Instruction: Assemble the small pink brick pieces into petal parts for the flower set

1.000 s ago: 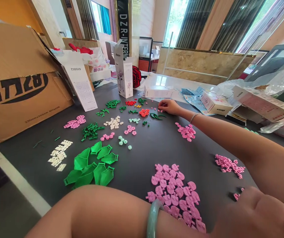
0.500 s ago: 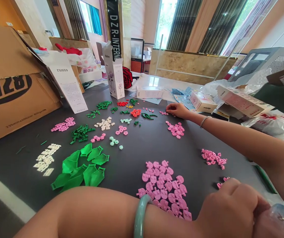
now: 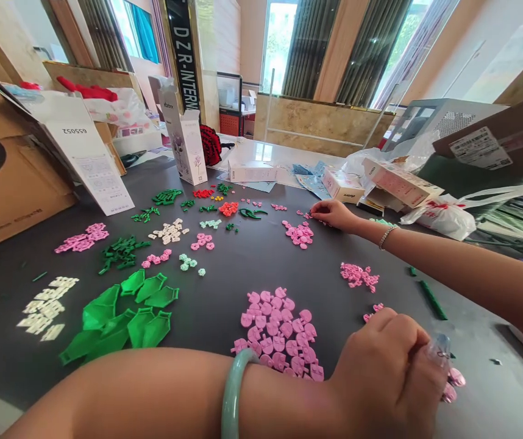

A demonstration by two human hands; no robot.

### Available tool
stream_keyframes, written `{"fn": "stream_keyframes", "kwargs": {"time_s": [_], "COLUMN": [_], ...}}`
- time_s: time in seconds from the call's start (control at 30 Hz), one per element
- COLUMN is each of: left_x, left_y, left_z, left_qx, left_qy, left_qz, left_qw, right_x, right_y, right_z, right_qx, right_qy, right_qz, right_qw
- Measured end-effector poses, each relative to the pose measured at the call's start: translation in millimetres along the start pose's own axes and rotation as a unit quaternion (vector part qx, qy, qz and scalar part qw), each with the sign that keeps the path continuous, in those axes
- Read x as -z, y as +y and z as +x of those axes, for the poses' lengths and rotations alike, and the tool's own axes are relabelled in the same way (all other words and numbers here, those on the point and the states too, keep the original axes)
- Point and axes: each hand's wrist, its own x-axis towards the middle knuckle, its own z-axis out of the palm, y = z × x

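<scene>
My left hand (image 3: 384, 366), with a jade bangle (image 3: 236, 390) on its wrist, reaches across the front to the right. Its fingers are curled, and what they hold is hidden. Glossy pink pieces (image 3: 453, 381) show beside its thumb; I cannot tell whether it grips them. A few small pink pieces (image 3: 371, 312) lie just past its knuckles. Farther off, my right hand (image 3: 334, 214) rests on the table with fingertips pinched at some tiny pink pieces (image 3: 305, 214); anything between them is too small to make out. Near it is a pile of round pink pieces (image 3: 298, 233).
Rounded pink petal pieces (image 3: 284, 332) cover the front middle. Large green leaf pieces (image 3: 149, 323), cream pieces (image 3: 46, 308) and dark green pieces (image 3: 123, 253) lie left. An upright white box (image 3: 183, 140), a carton (image 3: 10, 189) and more boxes (image 3: 401, 183) stand around the edges.
The view has swung to the right, so the table things sit farther left. My right hand has shifted right along the small pink pieces. Pink pieces now show by my left thumb.
</scene>
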Motion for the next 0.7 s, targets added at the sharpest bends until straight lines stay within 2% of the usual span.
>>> {"fn": "stream_keyframes", "kwargs": {"time_s": [0.37, 0.7], "left_x": [0.6, 0.3], "left_y": [5.4, 3.5], "left_z": [-1.4, 0.4], "left_qx": [-0.021, -0.017], "left_qy": [-0.028, -0.045], "left_qz": [0.031, 0.064], "left_qw": [0.999, 0.997], "right_x": [17.1, 39.0], "right_y": [-0.4, 3.9], "right_z": [-47.8, -51.5], "right_qx": [-0.081, -0.138], "right_qy": [0.028, 0.048], "right_qz": [0.069, 0.181], "right_qw": [0.994, 0.973]}}
